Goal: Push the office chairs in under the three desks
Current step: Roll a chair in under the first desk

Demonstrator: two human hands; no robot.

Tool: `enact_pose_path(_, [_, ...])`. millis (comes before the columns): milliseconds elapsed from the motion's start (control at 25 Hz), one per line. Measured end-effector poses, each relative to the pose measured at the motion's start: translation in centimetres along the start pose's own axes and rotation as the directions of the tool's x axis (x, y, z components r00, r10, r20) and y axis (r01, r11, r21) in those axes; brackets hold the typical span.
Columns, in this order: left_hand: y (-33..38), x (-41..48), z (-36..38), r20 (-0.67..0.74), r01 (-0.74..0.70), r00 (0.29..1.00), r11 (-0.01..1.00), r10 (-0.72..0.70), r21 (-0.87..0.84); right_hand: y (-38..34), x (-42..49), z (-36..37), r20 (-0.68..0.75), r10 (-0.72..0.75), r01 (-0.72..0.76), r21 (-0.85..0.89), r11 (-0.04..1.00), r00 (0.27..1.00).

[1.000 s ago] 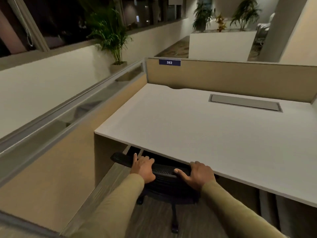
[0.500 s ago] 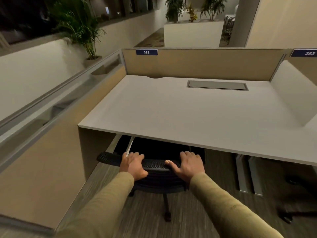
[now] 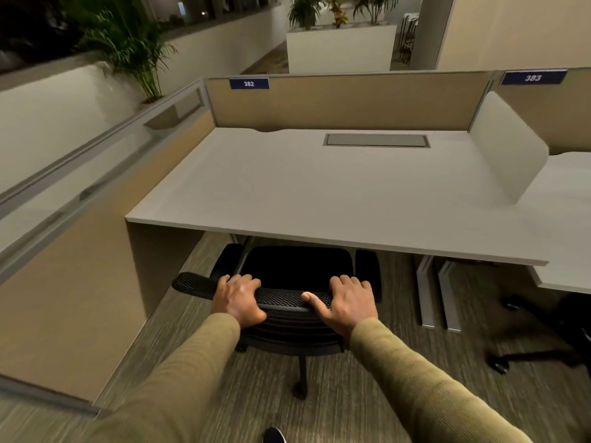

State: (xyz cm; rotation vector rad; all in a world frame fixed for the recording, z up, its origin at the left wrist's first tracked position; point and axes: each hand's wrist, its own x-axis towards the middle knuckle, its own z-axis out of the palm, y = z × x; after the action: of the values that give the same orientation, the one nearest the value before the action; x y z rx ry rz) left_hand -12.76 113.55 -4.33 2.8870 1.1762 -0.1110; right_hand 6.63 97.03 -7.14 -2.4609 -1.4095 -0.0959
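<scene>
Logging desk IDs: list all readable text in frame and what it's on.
"382": white digits on a blue tag, top left of the tan partition behind the near desk.
"383": a second blue tag, on the neighbouring partition at right; slightly blurred, still legible.
No other text visible.

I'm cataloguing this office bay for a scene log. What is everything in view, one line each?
black mesh-backed office chair: one, black, at the near edge of the desk ahead
white flat-topped desk: one, white, straight ahead
second white desk: one, white, right edge
black wheeled chair base: one, black, floor at right
tan fabric partition panel: one, tan, behind the desk ahead
blue number labels: two, blue, panel tops, 382 and 383
grey rectangular cable hatch: one, grey, rear of desk top
white curved divider: one, white, between the desks
green potted palm: one, green, left ledge
left hand: one, grips the chair back's top
right hand: one, grips the chair back's top
</scene>
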Motion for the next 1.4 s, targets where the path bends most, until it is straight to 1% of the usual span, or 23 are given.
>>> enact_pose_path(320, [1.6,2.7,-0.8,0.022,-0.044,0.999,0.999,0.043,0.018,2.0,1.2,-0.9,-0.056,0.019,-0.022,-0.052,0.998,0.998])
enact_pose_path(440, [1.8,4.9,-1.1,0.02,-0.045,0.999,0.999,0.044,0.007,2.6,3.6,-1.5,-0.037,0.01,-0.012,-0.044,0.999,0.999])
enact_pose_path(600, [1.8,8.4,-0.9,0.016,-0.062,0.998,0.998,0.062,0.004,3.5,6.2,-1.2,-0.016,0.04,-0.041,-0.05,0.998,0.999])
enact_pose_path(840, [1.9,13.7,-0.8,0.076,-0.097,0.993,0.995,0.095,0.024,4.7,10.1,-0.5,0.029,0.078,-0.076,-0.082,0.994,0.997])
enact_pose_path(1000, [2.3,17.2,-0.9,0.075,-0.129,0.988,0.991,0.132,-0.042,6.2,13.0,-0.5,0.038,0.09,-0.085,-0.114,0.99,0.995])
enact_pose_path(1080, [2.2,18.6,-0.7,0.089,-0.147,0.985,0.988,0.15,-0.042,6.7,14.4,-0.3,0.038,0.095,-0.09,-0.118,0.989,0.995])
enact_pose_path(1240, [2.9,19.2,0.3,0.048,-0.131,0.99,0.99,0.133,-0.041,7.8,15.4,-0.3,0.035,0.073,-0.069,-0.119,0.991,0.997])
enact_pose_path(1400, [3.4,19.6,1.0,0.023,-0.147,0.989,0.989,0.148,-0.025,8.3,15.2,-0.3,0.036,0.083,-0.078,-0.125,0.989,0.996])
